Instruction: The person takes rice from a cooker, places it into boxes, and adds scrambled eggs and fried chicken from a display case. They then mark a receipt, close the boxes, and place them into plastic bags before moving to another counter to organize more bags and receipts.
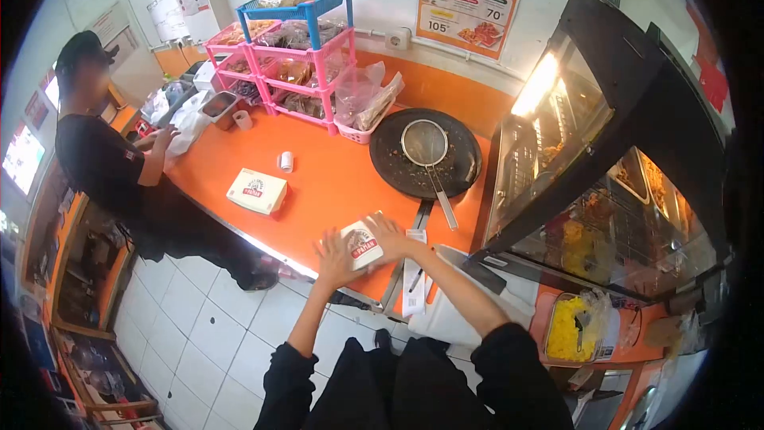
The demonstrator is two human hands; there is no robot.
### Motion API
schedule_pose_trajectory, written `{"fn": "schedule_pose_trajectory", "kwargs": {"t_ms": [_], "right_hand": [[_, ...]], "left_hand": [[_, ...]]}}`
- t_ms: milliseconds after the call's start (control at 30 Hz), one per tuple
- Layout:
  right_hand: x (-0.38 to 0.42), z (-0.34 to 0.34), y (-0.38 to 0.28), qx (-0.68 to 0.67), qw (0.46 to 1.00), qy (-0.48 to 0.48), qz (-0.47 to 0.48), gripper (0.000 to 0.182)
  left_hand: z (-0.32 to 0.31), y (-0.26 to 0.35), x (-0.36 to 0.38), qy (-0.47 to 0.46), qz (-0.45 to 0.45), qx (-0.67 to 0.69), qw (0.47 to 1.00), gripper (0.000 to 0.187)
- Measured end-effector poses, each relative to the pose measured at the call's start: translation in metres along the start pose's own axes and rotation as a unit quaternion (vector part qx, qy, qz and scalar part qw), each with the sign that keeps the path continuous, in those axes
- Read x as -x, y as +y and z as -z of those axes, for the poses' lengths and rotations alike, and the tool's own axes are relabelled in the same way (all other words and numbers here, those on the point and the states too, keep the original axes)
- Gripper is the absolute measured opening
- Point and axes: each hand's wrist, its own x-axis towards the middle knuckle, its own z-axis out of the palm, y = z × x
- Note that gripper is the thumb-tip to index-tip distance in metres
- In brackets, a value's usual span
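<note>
Near the front edge of the orange counter (318, 161) lies a white printed box (362, 245), between my two hands. My left hand (335, 258) presses against its left side with the fingers spread. On the box's right side and upper corner rests my right hand (385, 237), its fingers also apart. A second closed box (256, 191) of the same print sits further left, with a small white roll (286, 162) behind it. Just right of my right hand are a paper slip (415, 279) and a pen (415, 280).
A black round pan (387, 166) holds a strainer (425, 143). Pink racks (318, 84) with bagged goods stand behind. A heated glass display (557, 135) fills the right, above a tray of yellow food (563, 328). Another person (99, 151) stands at the left by metal containers (220, 105).
</note>
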Motion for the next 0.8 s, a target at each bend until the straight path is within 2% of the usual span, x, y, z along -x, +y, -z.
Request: {"fn": "schedule_pose_trajectory", "kwargs": {"t_ms": [33,67,100,133,167,200,267,367,467,500,533,567,600,667,700,800], "right_hand": [[0.016,0.001,-0.003,-0.069,0.995,0.059,-0.038,0.099],[0.040,-0.008,0.001,-0.055,0.990,0.047,-0.123,0.092],[0.067,-0.019,0.004,-0.039,0.977,0.033,-0.206,0.085],[0.092,-0.021,0.006,-0.102,0.943,-0.064,-0.311,0.074],[0.111,-0.027,-0.010,-0.098,0.921,-0.078,-0.368,0.067],[0.131,-0.032,-0.025,-0.093,0.896,-0.092,-0.424,0.059],[0.145,-0.042,-0.074,0.060,0.898,0.045,-0.434,0.047],[0.147,-0.050,-0.069,0.013,0.904,0.079,-0.419,0.043],[0.166,-0.067,-0.041,-0.034,0.937,0.120,-0.327,0.045],[0.170,-0.062,-0.034,-0.191,0.908,0.089,-0.362,0.044],[0.171,-0.054,-0.025,-0.342,0.855,0.055,-0.386,0.043],[0.171,-0.048,-0.017,-0.484,0.777,0.016,-0.401,0.042],[0.171,-0.030,-0.024,-0.518,0.759,0.015,-0.393,0.039],[0.175,0.030,-0.059,-0.584,0.718,0.014,-0.378,0.034],[0.182,0.044,-0.064,-0.592,0.723,-0.010,-0.356,0.034],[0.198,0.075,-0.081,-0.604,0.734,-0.070,-0.302,0.033]], "left_hand": [[0.015,0.004,0.010,0.034,0.003,0.065,0.997,0.084],[0.027,0.008,0.017,0.067,0.005,0.129,0.989,0.081],[0.028,0.016,0.038,0.076,0.071,0.145,0.984,0.063],[0.017,0.021,0.055,0.101,0.101,0.191,0.971,0.050],[0.006,0.024,0.074,0.121,0.131,0.235,0.955,0.036],[-0.006,0.029,0.088,0.088,0.152,0.275,0.945,0.029],[-0.030,0.043,0.101,0.027,0.188,0.354,0.916,0.017],[-0.055,0.073,0.099,0.013,0.193,0.346,0.918,0.022],[-0.077,0.088,0.099,-0.131,0.320,0.476,0.808,0.033],[-0.082,0.085,0.097,-0.191,0.334,0.476,0.791,0.043],[-0.077,0.085,0.092,-0.215,0.360,0.577,0.701,0.044],[-0.072,0.087,0.088,-0.235,0.379,0.668,0.596,0.045],[-0.068,0.089,0.084,-0.251,0.389,0.746,0.478,0.047],[-0.069,0.094,0.072,-0.252,0.410,0.753,0.448,0.050],[-0.068,0.095,0.064,-0.253,0.420,0.756,0.434,0.053],[-0.012,0.115,0.025,-0.234,0.348,0.765,0.489,0.057]]}}
